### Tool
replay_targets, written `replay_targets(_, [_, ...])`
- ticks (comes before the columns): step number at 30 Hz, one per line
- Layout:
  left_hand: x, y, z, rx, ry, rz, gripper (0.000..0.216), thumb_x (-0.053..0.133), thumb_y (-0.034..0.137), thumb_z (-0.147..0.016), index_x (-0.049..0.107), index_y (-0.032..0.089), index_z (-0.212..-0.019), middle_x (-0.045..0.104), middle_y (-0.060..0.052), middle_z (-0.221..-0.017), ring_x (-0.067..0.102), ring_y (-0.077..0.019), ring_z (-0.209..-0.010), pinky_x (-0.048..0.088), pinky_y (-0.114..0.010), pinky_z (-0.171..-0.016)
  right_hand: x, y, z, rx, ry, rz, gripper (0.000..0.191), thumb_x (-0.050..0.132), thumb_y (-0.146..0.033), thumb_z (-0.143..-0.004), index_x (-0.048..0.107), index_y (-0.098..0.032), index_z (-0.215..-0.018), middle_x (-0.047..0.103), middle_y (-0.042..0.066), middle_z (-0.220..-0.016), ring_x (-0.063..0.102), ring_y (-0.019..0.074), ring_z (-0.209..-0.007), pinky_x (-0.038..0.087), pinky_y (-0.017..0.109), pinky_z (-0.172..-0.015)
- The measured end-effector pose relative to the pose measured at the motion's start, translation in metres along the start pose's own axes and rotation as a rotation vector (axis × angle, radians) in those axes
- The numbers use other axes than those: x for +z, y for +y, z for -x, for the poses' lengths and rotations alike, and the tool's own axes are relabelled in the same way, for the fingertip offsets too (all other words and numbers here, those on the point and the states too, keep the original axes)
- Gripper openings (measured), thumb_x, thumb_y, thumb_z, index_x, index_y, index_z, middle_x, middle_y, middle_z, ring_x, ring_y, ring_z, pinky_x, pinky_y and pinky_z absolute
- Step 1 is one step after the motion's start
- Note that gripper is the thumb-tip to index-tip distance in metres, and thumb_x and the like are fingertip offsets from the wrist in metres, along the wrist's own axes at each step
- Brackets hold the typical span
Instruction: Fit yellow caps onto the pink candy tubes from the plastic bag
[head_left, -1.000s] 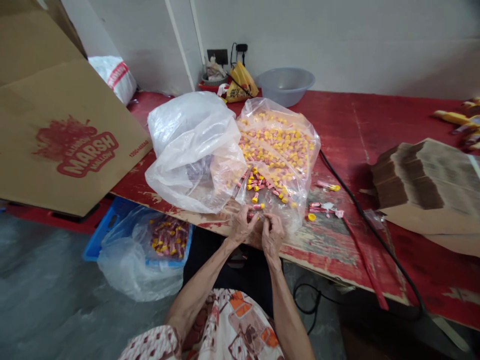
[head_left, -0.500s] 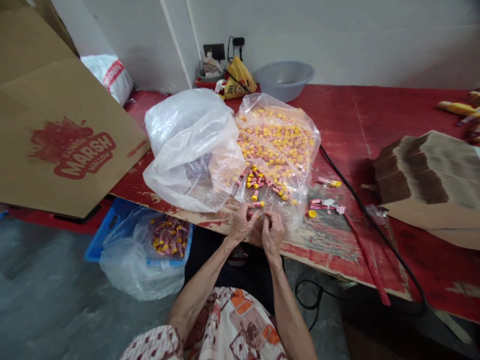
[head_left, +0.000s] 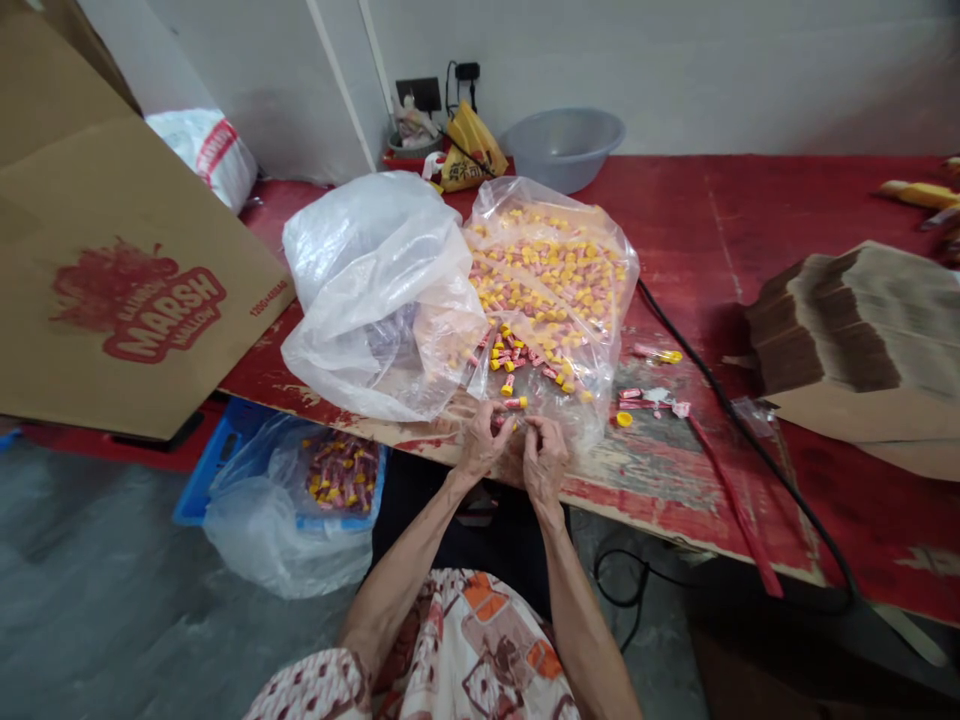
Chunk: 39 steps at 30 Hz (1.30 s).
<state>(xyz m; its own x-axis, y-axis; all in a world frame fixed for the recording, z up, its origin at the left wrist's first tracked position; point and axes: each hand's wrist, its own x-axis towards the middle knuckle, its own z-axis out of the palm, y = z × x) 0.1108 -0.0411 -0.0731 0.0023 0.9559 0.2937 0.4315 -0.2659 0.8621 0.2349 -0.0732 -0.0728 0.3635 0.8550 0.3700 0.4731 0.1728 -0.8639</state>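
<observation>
My left hand (head_left: 484, 441) is at the table's front edge, its fingers closed around a small pink tube with a yellow cap, mostly covered by the fingers. A similar yellow-capped tube (head_left: 515, 403) lies just beyond those fingertips. Close by on the right, my right hand (head_left: 545, 456) has thumb and fingers pinched together; whatever is between them is too small to make out. Beyond both hands lies a clear plastic bag (head_left: 622, 250) full of pink tubes with yellow caps, several of them loose at its mouth (head_left: 510, 352).
A translucent white bag (head_left: 367, 290) sits left of the tubes. Below it, a blue crate (head_left: 187, 506) holds more tubes. A carton (head_left: 150, 390) stands left, stacked cardboard (head_left: 855, 330) right. A black cable (head_left: 720, 395) crosses the red table (head_left: 675, 220) near a loose yellow cap (head_left: 624, 419).
The whole view has shifted slightly. Both hands stay close together at the table edge, with the right hand's fingertips a little farther from the left hand's.
</observation>
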Motion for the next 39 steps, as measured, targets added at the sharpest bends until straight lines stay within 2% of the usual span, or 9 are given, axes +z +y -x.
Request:
replay_targets(10, [-0.0003, 0.0013, -0.0003, 0.029, 0.014, -0.018, 0.016, 0.067, 0.035, -0.098, 0.062, 0.022, -0.107, 0.073, -0.006, -0.099, 0.072, -0.0187, -0.084, 0.06, -0.033, -0.08, 0.0005, 0.0006, -0.0002, 0.007, -0.006, 0.016, 0.026, 0.045, -0.023, -0.102, 0.072, -0.022, -0.101, 0.073, 0.007, -0.099, 0.066, 0.0221, -0.094, 0.055, 0.036, -0.089])
replay_targets(26, [-0.0023, 0.0029, -0.0009, -0.03, -0.008, -0.031, 0.018, 0.069, 0.036, -0.098, 0.063, 0.022, -0.106, 0.074, -0.004, -0.096, 0.071, -0.0168, -0.079, 0.059, -0.031, -0.078, -0.0002, 0.0, 0.0001, 0.021, -0.016, -0.004, 0.025, 0.046, -0.02, -0.099, 0.071, -0.023, -0.102, 0.073, 0.007, -0.1, 0.068, 0.0217, -0.096, 0.055, 0.035, -0.091])
replay_targets(39, [-0.0023, 0.005, -0.0023, -0.006, 0.0, -0.04, 0.017, 0.068, 0.037, -0.098, 0.063, 0.022, -0.106, 0.073, -0.005, -0.095, 0.071, -0.0177, -0.08, 0.059, -0.032, -0.079, 0.0, 0.0001, 0.0003, 0.013, -0.019, -0.012, 0.024, 0.047, -0.019, -0.099, 0.071, -0.022, -0.103, 0.073, 0.007, -0.103, 0.067, 0.0211, -0.098, 0.054, 0.035, -0.093])
